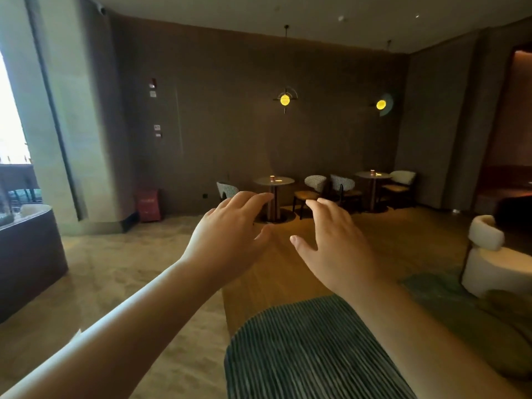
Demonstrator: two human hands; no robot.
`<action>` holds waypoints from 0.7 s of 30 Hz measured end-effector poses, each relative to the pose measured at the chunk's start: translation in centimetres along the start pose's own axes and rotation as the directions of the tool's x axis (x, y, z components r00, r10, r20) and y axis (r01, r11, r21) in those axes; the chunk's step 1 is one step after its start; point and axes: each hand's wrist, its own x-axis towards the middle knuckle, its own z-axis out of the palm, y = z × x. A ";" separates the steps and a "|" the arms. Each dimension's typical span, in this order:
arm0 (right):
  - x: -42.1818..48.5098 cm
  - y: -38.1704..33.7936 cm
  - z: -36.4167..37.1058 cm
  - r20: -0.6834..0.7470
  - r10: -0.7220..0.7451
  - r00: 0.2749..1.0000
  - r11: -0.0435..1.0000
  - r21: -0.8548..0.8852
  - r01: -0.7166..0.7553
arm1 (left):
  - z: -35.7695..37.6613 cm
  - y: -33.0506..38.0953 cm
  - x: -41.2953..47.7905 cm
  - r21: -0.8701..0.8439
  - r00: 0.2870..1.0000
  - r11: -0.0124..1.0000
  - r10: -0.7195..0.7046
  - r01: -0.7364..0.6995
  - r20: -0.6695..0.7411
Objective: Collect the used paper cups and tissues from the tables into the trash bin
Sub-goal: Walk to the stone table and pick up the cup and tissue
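Note:
Two round pedestal tables stand far off against the dark back wall. The left table [283,182] carries a small paper cup [272,178] with a pale tissue [278,180] beside it. The right table [363,175] carries another cup [372,171] and a tissue [378,174]. My left hand [230,231] and my right hand [336,243] reach forward in mid-air, palms down, fingers spread and relaxed, holding nothing. Both hands are well short of the tables. No trash bin can be made out.
Patterned chairs [313,188] flank the tables. A red box [148,204] stands by the wall at left, a dark counter [28,254] at the far left, a white round armchair [495,254] at right. A striped cushion back [311,349] lies just below my arms.

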 end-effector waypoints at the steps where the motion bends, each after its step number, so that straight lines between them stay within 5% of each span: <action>1: 1.7 0.3 1.7 -0.005 0.013 1.000 1.000 -0.001 -0.013 | 1.5 -1.2 1.5 -0.035 1.000 0.999 -0.015 0.015 0.011; 10: 19.8 4.9 15.0 0.005 0.067 0.998 0.996 0.062 -0.068 | 14.8 -13.9 16.9 -0.089 0.998 0.995 0.043 -0.046 -0.035; 21: 39.9 12.6 29.2 -0.001 0.176 0.984 0.978 0.111 -0.174 | 30.9 -26.5 38.1 0.042 0.985 0.992 0.117 -0.123 0.123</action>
